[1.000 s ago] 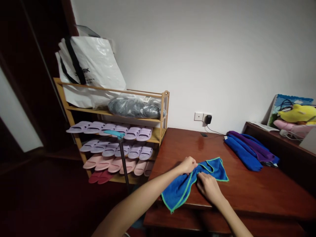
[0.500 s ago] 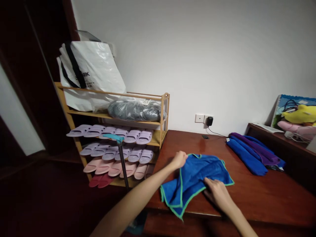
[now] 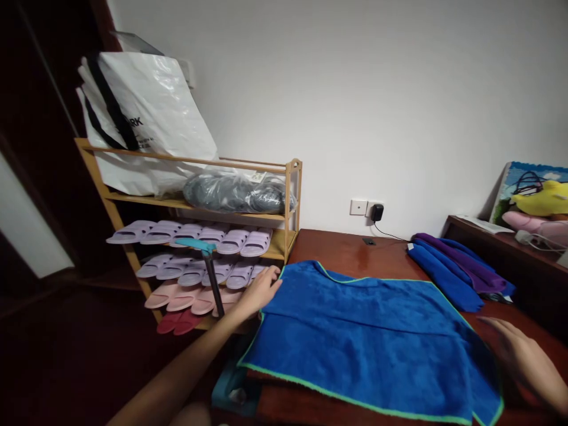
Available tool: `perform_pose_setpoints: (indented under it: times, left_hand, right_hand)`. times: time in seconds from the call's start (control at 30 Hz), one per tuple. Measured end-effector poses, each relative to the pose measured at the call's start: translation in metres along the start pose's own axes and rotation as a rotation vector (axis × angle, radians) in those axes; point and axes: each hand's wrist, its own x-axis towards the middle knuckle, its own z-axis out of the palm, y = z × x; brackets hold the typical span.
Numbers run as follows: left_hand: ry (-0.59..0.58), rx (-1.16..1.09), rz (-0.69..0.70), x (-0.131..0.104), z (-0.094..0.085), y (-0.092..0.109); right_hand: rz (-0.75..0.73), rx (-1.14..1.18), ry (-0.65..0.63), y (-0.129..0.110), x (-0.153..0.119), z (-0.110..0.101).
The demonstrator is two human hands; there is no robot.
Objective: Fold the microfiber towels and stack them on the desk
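A blue cloth [image 3: 364, 331] with green edging lies spread over the wooden table, its near edge hanging past the table's front. My left hand [image 3: 265, 289] is at the cloth's upper left corner, fingers bent; whether it pinches the edge is not clear. Beside the cloth's right edge is my right hand [image 3: 526, 355], fingers stretched out and slightly blurred, holding nothing. Folded blue and purple cloths [image 3: 459, 269] lie at the back right of the table.
On the left, a wooden rack [image 3: 290, 195] holds slippers [image 3: 255, 241], a white bag [image 3: 151, 112] and a plastic-wrapped bundle [image 3: 239, 194]. A blue-topped pole [image 3: 212, 275] stands before it. Yellow and pink plush items [image 3: 544, 198] rest on a raised ledge at right.
The bunched blue cloth has been opened out wide across the table. My left hand has moved left; my right hand has moved far right and let go of the cloth.
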Motion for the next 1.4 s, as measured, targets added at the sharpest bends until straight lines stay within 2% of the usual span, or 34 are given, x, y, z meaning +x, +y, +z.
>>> perform_pose_setpoints:
  times: [0.07, 0.13, 0.2, 0.3, 0.4, 0.53, 0.6, 0.67, 0.73, 0.83, 0.9, 1.03, 1.2, 1.4]
  left_hand:
    - [-0.032, 0.064, 0.131, -0.003, 0.01, 0.017]
    - [-0.172, 0.196, 0.223, -0.005, 0.023, 0.032]
    - [-0.316, 0.355, 0.24, -0.007, 0.037, 0.042]
    - [-0.391, 0.49, 0.215, -0.016, 0.049, 0.049]
    - [-0.398, 0.529, 0.201, -0.035, 0.047, 0.054]
    - [-0.46, 0.542, 0.189, -0.066, 0.027, 0.066]
    - [-0.481, 0.545, 0.16, -0.071, 0.019, 0.071]
    - [-0.422, 0.55, 0.115, -0.064, 0.016, 0.071]
    - [-0.352, 0.535, 0.128, -0.048, 0.018, 0.065]
    - [-0.37, 0.47, 0.215, -0.022, 0.026, 0.046]
    - [-0.375, 0.444, 0.235, -0.011, 0.03, 0.033]
    - [-0.339, 0.462, 0.162, -0.001, 0.03, 0.02]
    - [-0.357, 0.42, 0.087, 0.008, 0.028, 0.021]
    - [-0.197, 0.39, -0.015, 0.026, 0.038, 0.023]
  right_hand:
    - [0.035, 0.044, -0.026, -0.021, 0.006, 0.013]
    - [0.047, 0.053, -0.113, -0.044, 0.015, 0.032]
    - [0.03, 0.013, -0.214, -0.058, 0.025, 0.051]
    - [0.0, -0.001, -0.306, -0.058, 0.038, 0.067]
    - [-0.037, 0.062, -0.357, -0.041, 0.045, 0.061]
    - [-0.072, 0.189, -0.486, -0.022, 0.052, 0.037]
    - [-0.059, 0.212, -0.491, -0.023, 0.061, 0.03]
    - [-0.046, 0.188, -0.423, -0.032, 0.072, 0.032]
    - [-0.054, 0.151, -0.366, -0.048, 0.083, 0.043]
    - [-0.049, 0.108, -0.361, -0.068, 0.095, 0.069]
    - [0.004, 0.07, -0.347, -0.073, 0.104, 0.084]
    - [0.1, 0.028, -0.317, -0.063, 0.13, 0.099]
    - [0.144, 0.006, -0.309, -0.047, 0.162, 0.104]
    - [0.126, -0.028, -0.246, -0.041, 0.161, 0.128]
